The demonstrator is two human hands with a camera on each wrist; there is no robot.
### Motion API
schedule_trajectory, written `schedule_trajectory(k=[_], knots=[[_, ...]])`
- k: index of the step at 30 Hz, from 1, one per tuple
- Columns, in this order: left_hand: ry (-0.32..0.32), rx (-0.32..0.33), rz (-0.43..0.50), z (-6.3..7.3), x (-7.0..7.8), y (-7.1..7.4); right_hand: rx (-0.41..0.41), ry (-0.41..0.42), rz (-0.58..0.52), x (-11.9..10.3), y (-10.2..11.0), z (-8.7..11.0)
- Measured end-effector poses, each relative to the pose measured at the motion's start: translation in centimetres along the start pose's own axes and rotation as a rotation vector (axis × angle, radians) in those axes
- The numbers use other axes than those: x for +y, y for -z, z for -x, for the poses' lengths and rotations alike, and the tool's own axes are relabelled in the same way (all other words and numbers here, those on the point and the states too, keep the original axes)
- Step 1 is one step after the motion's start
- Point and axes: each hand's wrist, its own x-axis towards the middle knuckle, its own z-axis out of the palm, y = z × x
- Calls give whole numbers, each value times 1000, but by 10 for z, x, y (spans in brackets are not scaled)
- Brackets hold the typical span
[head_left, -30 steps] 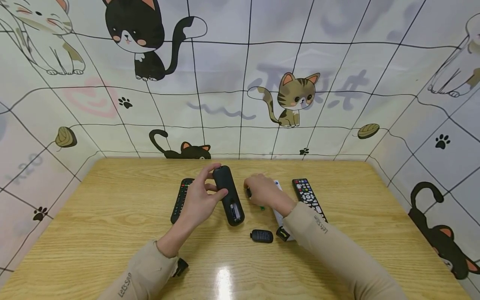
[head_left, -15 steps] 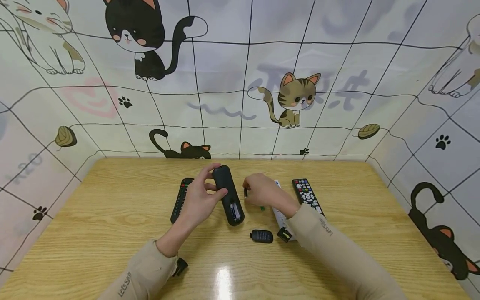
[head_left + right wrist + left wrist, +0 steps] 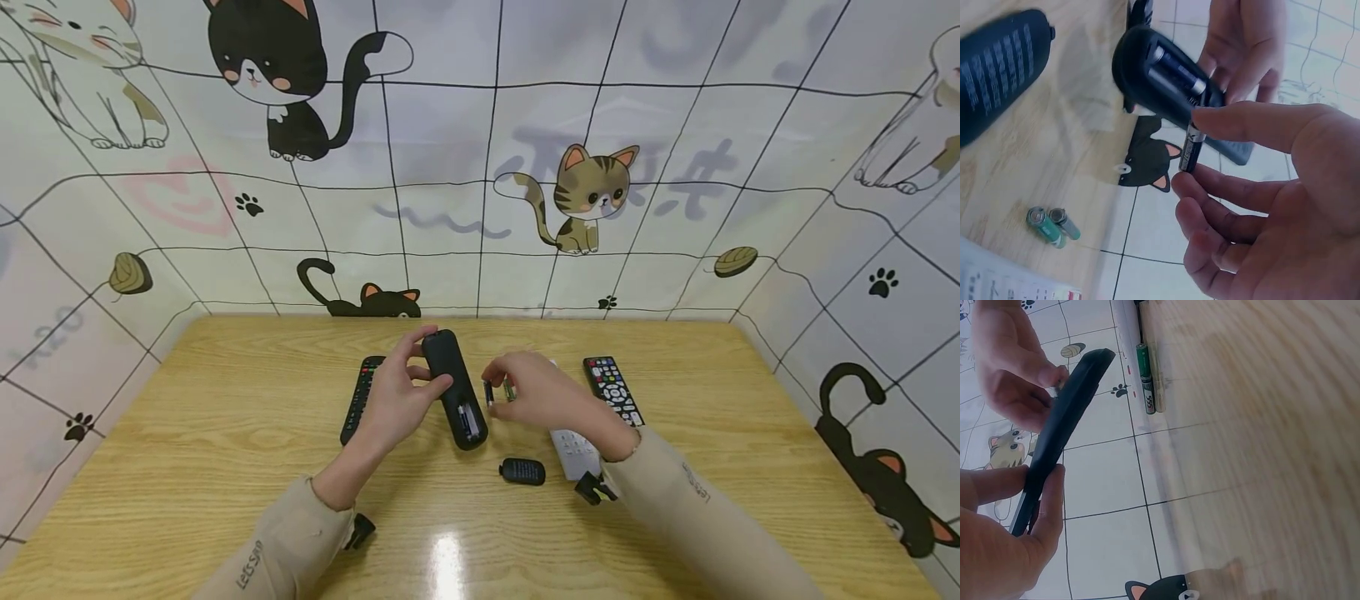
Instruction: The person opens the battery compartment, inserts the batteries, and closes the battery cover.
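Observation:
My left hand [image 3: 397, 400] holds a black remote control [image 3: 448, 371] above the table, its back turned up and the battery compartment uncovered. In the right wrist view one dark battery [image 3: 1179, 72] lies in that compartment, and the slot beside it looks bare. My right hand [image 3: 540, 392] pinches a loose AAA-size battery [image 3: 1191, 150] between thumb and fingertips, close to the remote. Two batteries, one plainly green [image 3: 1046, 227], stand or lie on the table behind the right hand. The black battery cover [image 3: 522, 471] lies nearer me on the table.
Another black remote [image 3: 360, 404] lies left, partly behind the left hand. To the right are a white remote [image 3: 577, 457], partly under the right arm, and a black remote with coloured buttons [image 3: 613, 387]. A cat-printed cloth [image 3: 450, 208] walls in the wooden table [image 3: 225, 400].
My right hand has turned and its forearm has swung right, so the pinched battery and the green one behind now show. The left hand and its remote have stayed almost still.

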Motion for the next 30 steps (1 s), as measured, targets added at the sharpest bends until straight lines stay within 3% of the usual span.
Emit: schedule_trajectory(k=[6, 23, 30], knots=[[16, 1, 8, -2, -2, 1, 18, 60, -31, -6, -2, 11], [39, 29, 27, -3, 0, 2, 33, 200, 12, -10, -10, 26], [64, 29, 38, -4, -1, 2, 1, 209, 13, -10, -11, 27]])
